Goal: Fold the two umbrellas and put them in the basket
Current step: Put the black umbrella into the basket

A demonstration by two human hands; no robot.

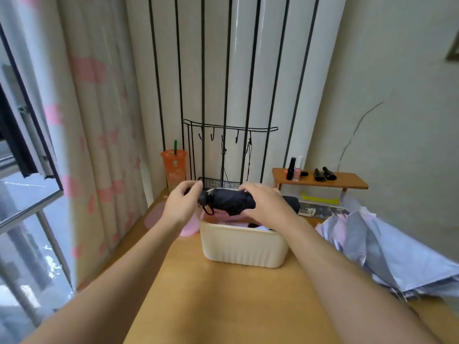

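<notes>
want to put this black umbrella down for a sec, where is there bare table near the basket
Bare wood: the wide stretch of table in front of the basket, toward you. Crowded: the unfolded pale umbrella covers the right side, something pink lies left of the basket, and the orange cup, wire rack and small shelf fill the back.
</notes>
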